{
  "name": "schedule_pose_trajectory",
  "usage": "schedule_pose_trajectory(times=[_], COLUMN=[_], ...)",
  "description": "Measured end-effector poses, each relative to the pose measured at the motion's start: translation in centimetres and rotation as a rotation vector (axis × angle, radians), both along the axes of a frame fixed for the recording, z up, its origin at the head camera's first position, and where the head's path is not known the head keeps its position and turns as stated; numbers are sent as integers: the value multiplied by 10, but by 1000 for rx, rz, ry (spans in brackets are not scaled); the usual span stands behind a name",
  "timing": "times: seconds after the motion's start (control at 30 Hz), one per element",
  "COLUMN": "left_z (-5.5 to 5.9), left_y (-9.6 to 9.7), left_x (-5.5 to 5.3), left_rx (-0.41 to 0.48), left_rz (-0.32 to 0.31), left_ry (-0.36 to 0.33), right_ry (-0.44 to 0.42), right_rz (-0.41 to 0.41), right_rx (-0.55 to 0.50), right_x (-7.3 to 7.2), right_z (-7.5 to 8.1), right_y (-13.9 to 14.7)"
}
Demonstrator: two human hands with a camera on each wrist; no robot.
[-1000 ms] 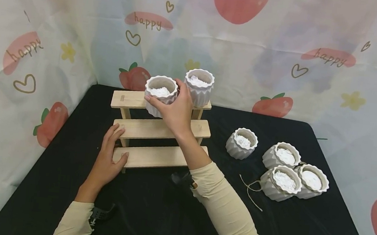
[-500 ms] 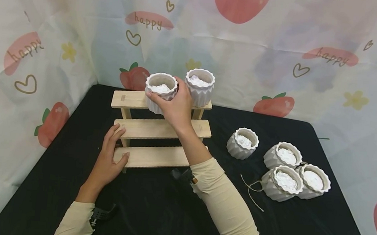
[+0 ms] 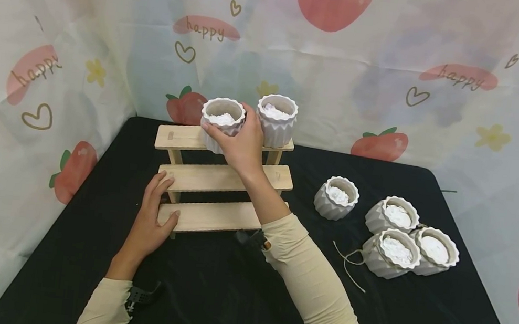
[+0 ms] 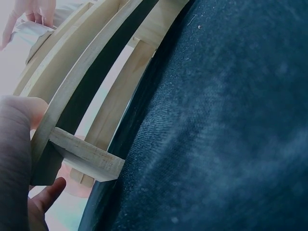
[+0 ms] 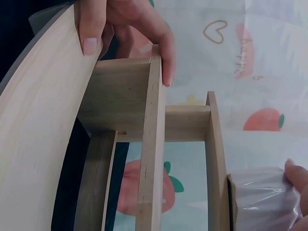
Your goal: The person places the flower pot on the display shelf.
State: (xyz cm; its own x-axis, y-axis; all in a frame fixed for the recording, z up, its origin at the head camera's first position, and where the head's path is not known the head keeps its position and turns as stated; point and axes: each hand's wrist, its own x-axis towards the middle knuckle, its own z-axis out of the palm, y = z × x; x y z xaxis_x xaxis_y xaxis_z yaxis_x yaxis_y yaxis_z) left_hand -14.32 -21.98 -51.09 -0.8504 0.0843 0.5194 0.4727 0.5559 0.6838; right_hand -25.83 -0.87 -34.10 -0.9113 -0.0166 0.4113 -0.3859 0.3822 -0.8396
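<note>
A three-step wooden stand stands on the black cloth. My left hand holds its left end, the thumb on the lowest step and the fingers at the middle one; the left wrist view shows the stand's end between thumb and finger. My right hand grips a white fluted pot with white filling, upright at the top step. In the right wrist view that pot's base meets the step's board. To its right, a second white pot stands on the top step.
Right of the stand, a single white pot stands on the black cloth. Farther right, three similar pots are grouped together, with a loose twine end trailing from them. A printed curtain hangs behind and at both sides.
My right hand has moved the gripped pot slightly back on the top step. The left hand keeps its hold on the stand, and the other pots stay put.
</note>
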Motion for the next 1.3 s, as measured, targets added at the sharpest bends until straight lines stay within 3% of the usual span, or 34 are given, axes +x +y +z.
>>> schedule_pose_trajectory(times=[0.53, 0.8, 1.3], left_z=[0, -1, 3], left_y=[2, 0, 2], left_x=[-1, -1, 1], left_rx=[-1, -1, -2], left_rz=[1, 3, 7], left_ry=[1, 3, -11], right_ry=[-25, 24, 16], right_rz=[14, 23, 27], right_rx=[10, 18, 29], right_x=[-7, -14, -21], right_z=[2, -4, -5], right_y=[-3, -7, -7])
